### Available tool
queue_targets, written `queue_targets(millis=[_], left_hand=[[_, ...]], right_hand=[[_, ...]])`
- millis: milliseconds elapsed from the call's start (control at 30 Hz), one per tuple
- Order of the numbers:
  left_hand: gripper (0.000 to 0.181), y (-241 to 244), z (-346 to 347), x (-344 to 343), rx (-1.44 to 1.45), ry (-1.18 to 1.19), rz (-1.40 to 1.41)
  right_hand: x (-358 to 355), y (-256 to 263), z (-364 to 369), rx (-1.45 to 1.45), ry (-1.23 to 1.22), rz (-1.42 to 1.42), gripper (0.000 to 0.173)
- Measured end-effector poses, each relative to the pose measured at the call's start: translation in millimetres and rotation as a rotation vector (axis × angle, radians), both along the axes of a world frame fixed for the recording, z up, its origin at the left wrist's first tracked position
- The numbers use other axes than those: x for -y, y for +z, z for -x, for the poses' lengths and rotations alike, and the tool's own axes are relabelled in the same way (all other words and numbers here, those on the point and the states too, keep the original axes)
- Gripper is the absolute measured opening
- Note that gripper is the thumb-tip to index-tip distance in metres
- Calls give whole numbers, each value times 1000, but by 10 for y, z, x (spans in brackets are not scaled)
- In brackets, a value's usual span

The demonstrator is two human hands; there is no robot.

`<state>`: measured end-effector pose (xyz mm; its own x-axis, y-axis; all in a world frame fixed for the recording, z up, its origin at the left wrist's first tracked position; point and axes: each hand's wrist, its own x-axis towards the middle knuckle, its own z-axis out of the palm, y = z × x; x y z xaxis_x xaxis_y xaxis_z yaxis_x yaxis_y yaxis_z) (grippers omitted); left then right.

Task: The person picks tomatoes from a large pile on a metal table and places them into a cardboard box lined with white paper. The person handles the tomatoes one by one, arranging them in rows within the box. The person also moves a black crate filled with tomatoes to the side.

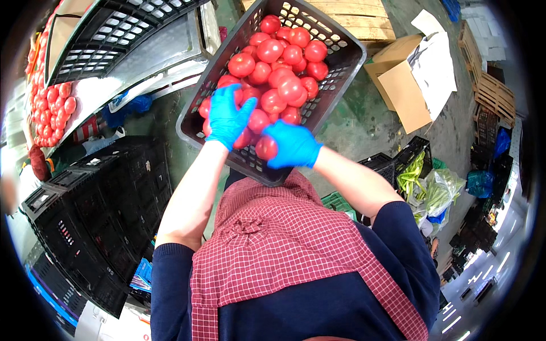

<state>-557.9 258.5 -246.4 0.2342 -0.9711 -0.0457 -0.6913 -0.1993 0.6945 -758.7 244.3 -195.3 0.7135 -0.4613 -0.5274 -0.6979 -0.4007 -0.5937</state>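
Note:
A black perforated plastic crate (341, 85) is in front of me, partly filled with red tomatoes (270, 50). My left hand (228, 114), in a blue glove, lies over the tomatoes at the crate's left side, thumb and fingers apart; what is under its palm is hidden. My right hand (294, 145), also gloved in blue and slightly blurred, is at the crate's near right part with its fingers around a tomato (266, 148).
Stacked black crates (102, 213) stand at the left, below a table with more tomatoes (53, 111). An open cardboard box (405, 81) and a wooden pallet (354, 19) are beyond. Bagged green vegetables (439, 192) sit at the right. Another person's arm shows at the far left.

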Motion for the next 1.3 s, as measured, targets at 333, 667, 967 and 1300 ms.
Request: queue_targets(millis=[333, 667, 967, 1300], left_hand=[[72, 140, -340, -583, 597, -229, -312], [85, 102, -391, -376, 484, -176, -634], [84, 36, -175, -383, -197, 8, -339], [64, 73, 219, -715, -681, -61, -344]], right_hand=[[910, -271, -101, 469, -324, 464, 52], [584, -791, -1293, 198, -156, 377, 59], [1216, -513, -549, 729, -585, 348, 64], [413, -887, 61, 362, -599, 425, 63]])
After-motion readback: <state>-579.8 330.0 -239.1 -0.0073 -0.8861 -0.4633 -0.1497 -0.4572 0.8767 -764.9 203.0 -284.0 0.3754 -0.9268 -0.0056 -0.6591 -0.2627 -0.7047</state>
